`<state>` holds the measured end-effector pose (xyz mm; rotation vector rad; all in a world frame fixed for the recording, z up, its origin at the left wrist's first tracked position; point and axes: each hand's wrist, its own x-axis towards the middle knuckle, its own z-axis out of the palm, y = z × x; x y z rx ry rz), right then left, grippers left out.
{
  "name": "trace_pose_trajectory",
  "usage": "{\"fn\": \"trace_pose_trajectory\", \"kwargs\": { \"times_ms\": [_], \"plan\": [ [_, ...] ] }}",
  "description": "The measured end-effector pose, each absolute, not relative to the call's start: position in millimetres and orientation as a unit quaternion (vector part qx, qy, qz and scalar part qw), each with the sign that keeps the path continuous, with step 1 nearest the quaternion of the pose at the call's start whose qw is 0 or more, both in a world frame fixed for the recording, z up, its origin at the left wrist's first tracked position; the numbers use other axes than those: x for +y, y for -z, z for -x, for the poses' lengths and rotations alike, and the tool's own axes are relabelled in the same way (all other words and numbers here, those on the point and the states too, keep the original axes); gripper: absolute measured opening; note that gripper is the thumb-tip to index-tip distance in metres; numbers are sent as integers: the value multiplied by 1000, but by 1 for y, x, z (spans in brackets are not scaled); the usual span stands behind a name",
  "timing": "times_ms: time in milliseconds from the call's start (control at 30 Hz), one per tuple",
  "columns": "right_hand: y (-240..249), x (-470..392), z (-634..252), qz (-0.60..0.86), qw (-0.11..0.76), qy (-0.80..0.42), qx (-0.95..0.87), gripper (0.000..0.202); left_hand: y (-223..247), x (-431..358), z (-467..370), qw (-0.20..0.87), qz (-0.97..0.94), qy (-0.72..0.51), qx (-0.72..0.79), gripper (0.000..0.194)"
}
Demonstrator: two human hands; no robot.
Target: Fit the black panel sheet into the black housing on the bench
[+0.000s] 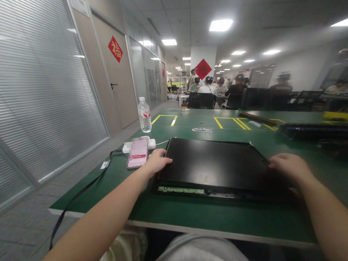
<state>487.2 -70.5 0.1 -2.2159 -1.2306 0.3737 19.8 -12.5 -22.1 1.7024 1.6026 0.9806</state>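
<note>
A dark, glossy flat screen panel [210,164] lies in front of me over a black frame [230,194]. Along its near edge a strip of green circuit board [182,190] is exposed. My left hand [159,162] is closed on the panel's left edge, thumb on top and the other fingers partly out of sight. At the right edge, my right hand [289,168] grips the panel with curled fingers, their undersides hidden. Whether the panel is fully seated in the frame or slightly raised, I cannot tell.
On the green table [159,216], a phone [137,152] leans by a white power strip [127,147] with a black cable [81,186]. A water bottle [144,116] stands behind. Dark long parts [302,130] lie at right, near yellow tape marks [228,119]. Several people sit farther back.
</note>
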Motion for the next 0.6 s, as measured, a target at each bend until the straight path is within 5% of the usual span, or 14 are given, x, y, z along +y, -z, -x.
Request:
{"fn": "trace_pose_trajectory", "kwargs": {
  "times_ms": [600],
  "plan": [
    [11, -64, -498, 821, 309, -137, -461, 25, 24, -13, -20, 213, -691, -277, 633, 36]
  ]
}}
